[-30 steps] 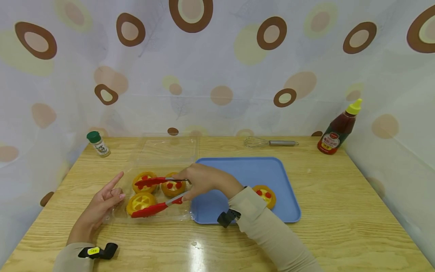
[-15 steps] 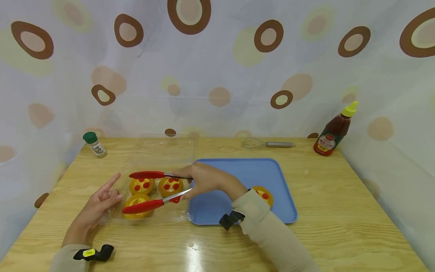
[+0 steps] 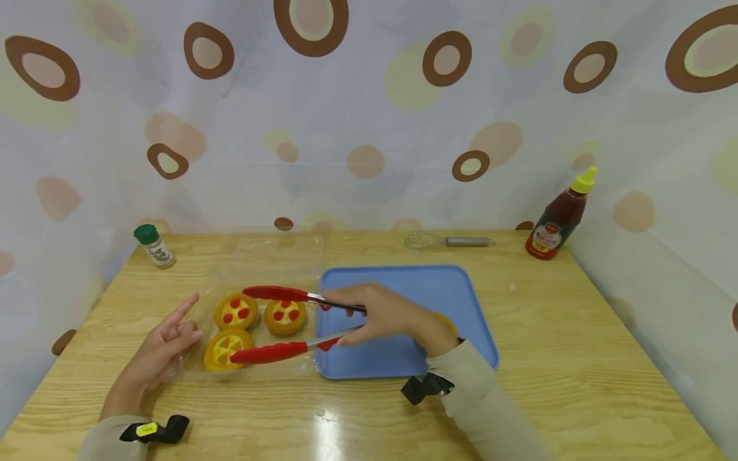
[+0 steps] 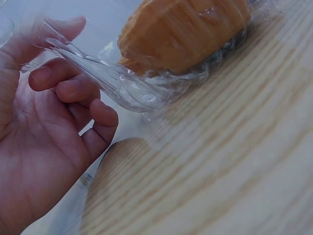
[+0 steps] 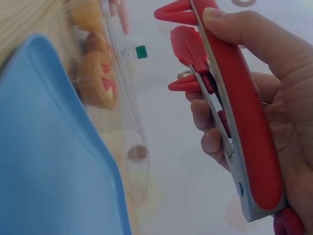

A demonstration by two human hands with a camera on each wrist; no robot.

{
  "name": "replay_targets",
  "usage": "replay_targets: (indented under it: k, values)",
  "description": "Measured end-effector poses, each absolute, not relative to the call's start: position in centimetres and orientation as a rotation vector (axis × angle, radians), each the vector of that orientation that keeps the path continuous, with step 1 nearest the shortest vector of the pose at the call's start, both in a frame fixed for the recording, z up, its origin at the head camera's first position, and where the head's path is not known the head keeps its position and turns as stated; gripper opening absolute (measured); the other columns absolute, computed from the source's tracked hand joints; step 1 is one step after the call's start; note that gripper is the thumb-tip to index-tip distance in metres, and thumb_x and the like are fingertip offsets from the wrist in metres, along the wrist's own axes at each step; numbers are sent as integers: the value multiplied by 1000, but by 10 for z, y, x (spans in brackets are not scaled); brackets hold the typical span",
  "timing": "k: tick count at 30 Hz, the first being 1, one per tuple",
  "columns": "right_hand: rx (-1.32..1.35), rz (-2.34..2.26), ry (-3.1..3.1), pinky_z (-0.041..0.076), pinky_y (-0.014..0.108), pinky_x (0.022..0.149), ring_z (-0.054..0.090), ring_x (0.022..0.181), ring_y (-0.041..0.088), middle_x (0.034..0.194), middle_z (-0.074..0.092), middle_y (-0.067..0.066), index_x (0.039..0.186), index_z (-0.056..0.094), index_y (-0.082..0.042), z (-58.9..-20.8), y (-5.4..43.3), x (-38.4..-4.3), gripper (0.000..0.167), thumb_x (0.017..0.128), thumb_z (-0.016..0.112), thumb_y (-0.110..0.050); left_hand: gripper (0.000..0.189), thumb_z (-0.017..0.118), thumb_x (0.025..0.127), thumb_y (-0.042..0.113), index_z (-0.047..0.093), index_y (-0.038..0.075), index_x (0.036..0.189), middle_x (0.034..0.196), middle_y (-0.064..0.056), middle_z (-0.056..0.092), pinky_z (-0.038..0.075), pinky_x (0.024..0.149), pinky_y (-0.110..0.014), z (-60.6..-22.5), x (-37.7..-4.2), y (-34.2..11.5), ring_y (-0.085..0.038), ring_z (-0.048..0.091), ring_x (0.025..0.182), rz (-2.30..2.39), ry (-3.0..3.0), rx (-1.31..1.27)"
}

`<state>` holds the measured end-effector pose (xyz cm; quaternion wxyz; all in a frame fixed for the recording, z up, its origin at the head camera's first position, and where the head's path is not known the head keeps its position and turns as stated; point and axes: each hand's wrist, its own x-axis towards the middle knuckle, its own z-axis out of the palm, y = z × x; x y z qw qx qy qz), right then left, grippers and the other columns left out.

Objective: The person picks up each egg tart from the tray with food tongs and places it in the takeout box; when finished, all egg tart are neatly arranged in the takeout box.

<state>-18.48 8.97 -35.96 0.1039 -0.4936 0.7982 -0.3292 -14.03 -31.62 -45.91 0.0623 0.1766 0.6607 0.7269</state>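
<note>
My left hand pinches the near-left edge of a clear plastic container, its index finger stretched out along the side. Inside lie 3 tarts: a yellow-topped one, and two with red spots, a left tart and a right tart. Above them, my right hand grips red-tipped tongs, whose arms are spread with nothing between them. The right wrist view shows the tongs' red handle under my thumb. Another tart on the blue tray is mostly hidden behind my right wrist.
The container's clear lid lies folded back behind it. A green-capped shaker stands at the back left. A whisk lies behind the tray, and a sauce bottle stands at the back right.
My right hand has drawn the tongs to the right, from over the left tarts towards the tray. The tarts stay in the container. My left hand keeps its place at the container's edge.
</note>
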Motion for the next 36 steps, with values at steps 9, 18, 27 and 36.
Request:
replay_targets:
  k: [9,18,27,36]
  values:
    - [-1405,-1019,2456,45,25,60,50,77,11,126,58,10,137,48,-1,-364,134,-178,71,77,78,-22,69,41,95,-11,11,12,153,72,0,32,32,60,-26,-460,-140,-317,-8,41,67,2225,1957,536]
    - [-1212,-1035,2532,51,32,65,58,84,23,128,56,17,137,48,1,-363,177,-170,71,77,78,-20,68,41,96,-10,8,8,153,71,0,32,38,61,-21,-460,-140,-316,-6,42,67,2210,1979,546]
    - [-1127,-1000,2664,39,22,53,45,67,9,99,61,9,136,50,-2,-364,220,-165,69,77,79,-21,68,41,95,-11,8,7,152,71,-2,29,38,63,-21,-460,-141,-316,-14,37,67,2222,1959,567]
    - [-1114,-1026,2708,38,21,51,44,68,6,97,60,3,133,51,3,-379,261,-156,68,76,80,-19,68,41,95,-11,10,9,153,71,-2,28,37,62,-22,-460,-140,-316,-11,39,67,2231,1945,574]
